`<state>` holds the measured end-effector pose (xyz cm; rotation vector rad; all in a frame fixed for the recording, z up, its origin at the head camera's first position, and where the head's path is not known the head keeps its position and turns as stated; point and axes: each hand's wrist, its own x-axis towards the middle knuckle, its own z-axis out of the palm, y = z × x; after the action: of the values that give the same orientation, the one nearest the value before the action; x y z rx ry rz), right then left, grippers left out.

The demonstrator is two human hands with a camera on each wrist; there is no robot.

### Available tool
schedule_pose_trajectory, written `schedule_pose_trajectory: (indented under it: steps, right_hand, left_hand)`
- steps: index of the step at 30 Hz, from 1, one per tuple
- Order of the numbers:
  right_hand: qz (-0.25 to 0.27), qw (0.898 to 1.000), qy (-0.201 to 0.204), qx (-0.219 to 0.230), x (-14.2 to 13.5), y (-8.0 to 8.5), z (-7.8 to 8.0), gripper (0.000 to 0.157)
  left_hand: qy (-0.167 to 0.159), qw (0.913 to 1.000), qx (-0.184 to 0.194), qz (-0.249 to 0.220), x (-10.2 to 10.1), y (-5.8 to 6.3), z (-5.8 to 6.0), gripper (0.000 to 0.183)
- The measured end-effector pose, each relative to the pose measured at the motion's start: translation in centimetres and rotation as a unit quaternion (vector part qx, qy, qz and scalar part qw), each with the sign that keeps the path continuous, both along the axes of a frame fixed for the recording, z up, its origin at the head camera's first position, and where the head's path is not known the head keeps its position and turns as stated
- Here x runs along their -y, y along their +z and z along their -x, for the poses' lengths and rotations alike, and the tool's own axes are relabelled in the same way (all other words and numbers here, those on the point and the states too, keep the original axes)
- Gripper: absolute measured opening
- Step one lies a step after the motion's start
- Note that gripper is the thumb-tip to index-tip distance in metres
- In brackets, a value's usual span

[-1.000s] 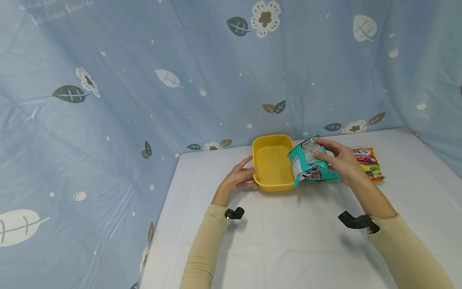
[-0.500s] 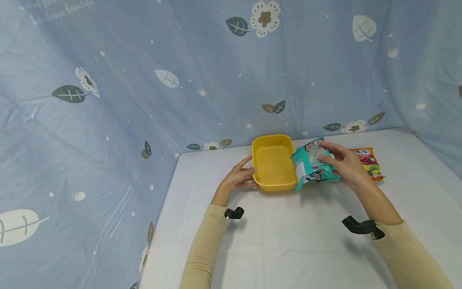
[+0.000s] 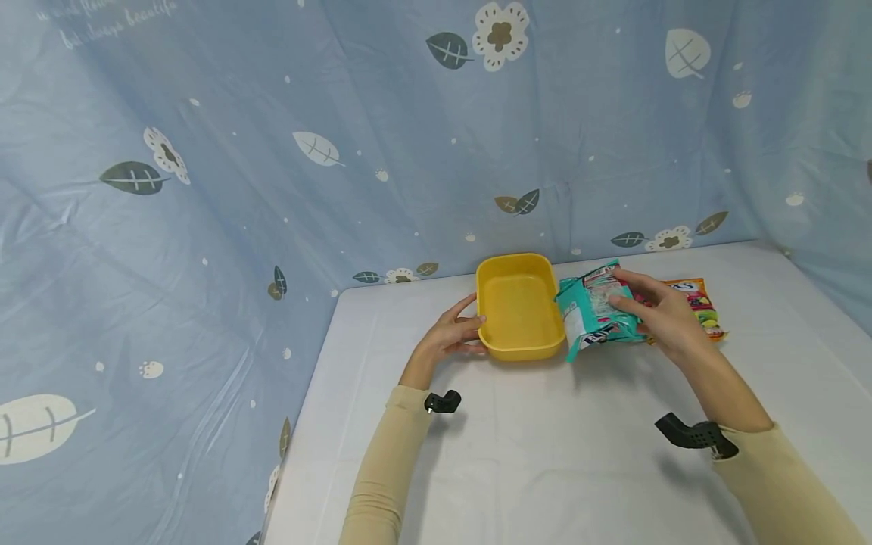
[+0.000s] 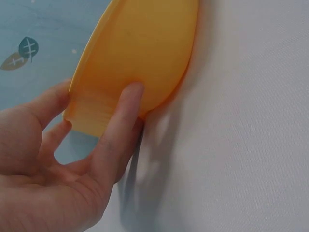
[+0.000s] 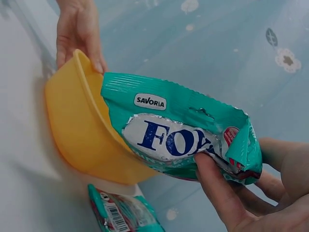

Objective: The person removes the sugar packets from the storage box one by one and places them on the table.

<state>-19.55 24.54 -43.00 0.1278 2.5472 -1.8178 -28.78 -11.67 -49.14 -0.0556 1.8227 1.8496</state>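
My left hand [image 3: 453, 331] grips the left side of a yellow plastic tub [image 3: 521, 314], thumb at its rim and fingers against the outer wall [image 4: 145, 53]. The tub stands on the white table, and no contents show inside it. My right hand [image 3: 657, 306] pinches a teal FOX'S candy bag [image 5: 164, 125], tilted just right of the tub, its edge overlapping the tub's rim in the right wrist view. Beneath it lies a second teal bag [image 5: 120, 212], mostly hidden in the head view. An orange candy bag [image 3: 702, 306] lies partly behind my right hand.
A blue patterned cloth [image 3: 409, 151] hangs behind the table and along its left side. The white tabletop [image 3: 531, 454] stretches toward me in front of the tub. Small black wrist mounts [image 3: 695, 435] stick out from both sleeves.
My right hand has shifted right and slightly toward me with the teal candy bag, uncovering the tub's right rim. The left hand and the tub stay in place.
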Motion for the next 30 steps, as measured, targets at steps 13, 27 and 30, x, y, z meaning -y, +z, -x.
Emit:
schedule_pose_trajectory:
  steps: [13,27,30]
  right_hand:
    - [0.06,0.998,0.009,-0.028,-0.9,-0.4,-0.8,0.06]
    - [0.063,0.998,0.011,-0.024,-2.1,-2.2,-2.1,0.061]
    - [0.056,0.998,0.013,-0.019,-2.2,-2.7,-2.3,0.062]
  left_hand:
    - [-0.004,0.9999,-0.003,0.009,-0.1,0.1,0.0,0.071]
    - [-0.001,1.0,-0.001,0.007,-0.1,-0.3,0.1,0.068]
    - [-0.006,1.0,-0.005,-0.005,-0.1,-0.3,0.1,0.07]
